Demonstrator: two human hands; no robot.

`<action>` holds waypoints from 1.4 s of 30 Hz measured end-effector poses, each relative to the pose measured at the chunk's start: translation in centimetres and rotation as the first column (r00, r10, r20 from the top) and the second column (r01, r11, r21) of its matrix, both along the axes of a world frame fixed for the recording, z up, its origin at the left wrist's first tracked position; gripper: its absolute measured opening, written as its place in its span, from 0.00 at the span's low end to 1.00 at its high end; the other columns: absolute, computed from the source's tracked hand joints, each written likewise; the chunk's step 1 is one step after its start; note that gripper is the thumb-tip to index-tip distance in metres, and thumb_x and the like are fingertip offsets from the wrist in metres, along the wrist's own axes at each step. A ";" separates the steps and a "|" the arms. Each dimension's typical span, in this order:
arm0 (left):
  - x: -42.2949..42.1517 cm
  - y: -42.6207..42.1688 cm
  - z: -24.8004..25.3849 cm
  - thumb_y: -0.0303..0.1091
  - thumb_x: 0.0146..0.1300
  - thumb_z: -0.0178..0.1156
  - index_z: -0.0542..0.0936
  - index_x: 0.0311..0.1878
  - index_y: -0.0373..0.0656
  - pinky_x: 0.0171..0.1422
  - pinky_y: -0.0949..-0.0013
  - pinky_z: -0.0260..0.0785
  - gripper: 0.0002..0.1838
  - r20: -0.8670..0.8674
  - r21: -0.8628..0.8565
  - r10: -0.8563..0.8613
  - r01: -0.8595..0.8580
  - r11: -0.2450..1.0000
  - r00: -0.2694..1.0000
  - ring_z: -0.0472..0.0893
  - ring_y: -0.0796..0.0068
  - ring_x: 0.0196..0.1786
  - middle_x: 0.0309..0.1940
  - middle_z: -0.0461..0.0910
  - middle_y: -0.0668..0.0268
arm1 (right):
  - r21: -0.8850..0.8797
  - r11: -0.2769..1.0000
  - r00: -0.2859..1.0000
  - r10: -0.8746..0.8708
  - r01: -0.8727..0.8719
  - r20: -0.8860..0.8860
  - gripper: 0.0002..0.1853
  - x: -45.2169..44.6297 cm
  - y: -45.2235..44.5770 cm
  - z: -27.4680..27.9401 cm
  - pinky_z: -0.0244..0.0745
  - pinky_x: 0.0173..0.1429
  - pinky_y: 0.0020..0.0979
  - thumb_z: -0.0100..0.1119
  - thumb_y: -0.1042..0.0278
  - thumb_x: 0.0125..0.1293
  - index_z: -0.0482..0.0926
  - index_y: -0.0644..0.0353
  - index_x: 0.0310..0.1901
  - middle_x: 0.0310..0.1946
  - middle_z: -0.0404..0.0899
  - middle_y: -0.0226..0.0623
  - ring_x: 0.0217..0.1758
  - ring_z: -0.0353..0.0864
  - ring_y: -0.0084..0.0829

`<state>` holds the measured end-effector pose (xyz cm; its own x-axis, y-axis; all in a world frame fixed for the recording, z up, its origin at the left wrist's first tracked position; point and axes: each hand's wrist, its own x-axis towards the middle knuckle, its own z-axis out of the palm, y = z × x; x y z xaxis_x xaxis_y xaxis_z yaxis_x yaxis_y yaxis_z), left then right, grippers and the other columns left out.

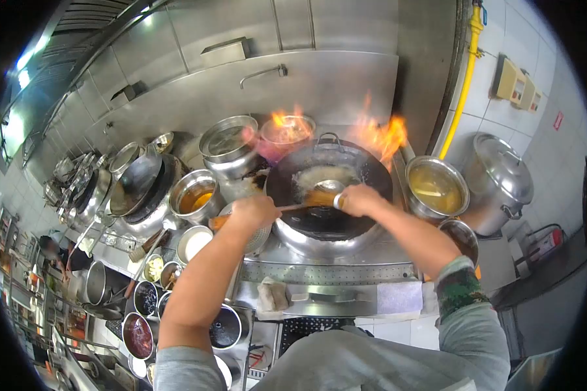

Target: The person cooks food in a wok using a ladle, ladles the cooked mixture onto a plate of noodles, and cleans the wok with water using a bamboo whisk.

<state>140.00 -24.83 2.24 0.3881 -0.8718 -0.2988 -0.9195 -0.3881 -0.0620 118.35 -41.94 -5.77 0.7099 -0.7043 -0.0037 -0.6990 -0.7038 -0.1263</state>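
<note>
My left hand (254, 214) is closed around the wooden-handled ladle, whose round metal bowl (331, 186) is over the middle of a large black wok (287, 156). My right hand (363, 200) is closed on a brown, fanned-out wok brush (321, 197) with a shiny band at its end. Ladle bowl and brush are close together; whether they touch, I cannot tell. Pale, cloudy liquid (306, 176) shows in the wok behind them. The wok sits in a steel ring on the stove.
Flames (388, 140) rise behind the wok. To the right stand a pot of yellowish liquid (437, 189) and a tall lidded pot (500, 179). On the left are a pot of orange liquid (199, 195), another wok (137, 186) and several seasoning bowls. A folded cloth (272, 294) lies at the front edge.
</note>
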 end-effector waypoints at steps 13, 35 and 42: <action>-3.2 -4.9 3.7 0.56 0.60 0.65 0.86 0.52 0.48 0.60 0.58 0.76 0.25 0.254 0.054 -0.086 0.075 0.996 0.963 0.84 0.60 0.57 0.52 0.85 0.60 | 0.063 0.998 0.989 0.013 -0.022 0.148 0.11 -3.6 0.3 0.2 0.83 0.46 0.44 0.58 0.67 0.58 0.87 0.61 0.37 0.39 0.87 0.49 0.45 0.88 0.46; -0.8 8.4 -12.9 0.43 0.62 0.65 0.82 0.43 0.39 0.46 0.53 0.74 0.16 -0.486 -0.474 0.077 -0.337 0.814 0.871 0.84 0.44 0.41 0.33 0.84 0.47 | 0.730 0.655 0.635 -0.482 -0.197 0.604 0.28 -14.2 -6.2 1.6 0.71 0.18 0.27 0.58 0.57 0.70 0.71 0.55 0.69 0.31 0.81 0.36 0.21 0.78 0.24; -1.1 6.6 -13.9 0.41 0.63 0.66 0.80 0.37 0.35 0.36 0.57 0.73 0.16 -0.428 -0.540 0.106 -0.348 0.766 0.898 0.82 0.54 0.28 0.26 0.82 0.52 | 0.712 0.685 0.607 -0.504 -0.152 0.615 0.33 -15.0 -5.3 0.5 0.71 0.19 0.25 0.62 0.53 0.68 0.68 0.56 0.71 0.31 0.81 0.34 0.20 0.76 0.23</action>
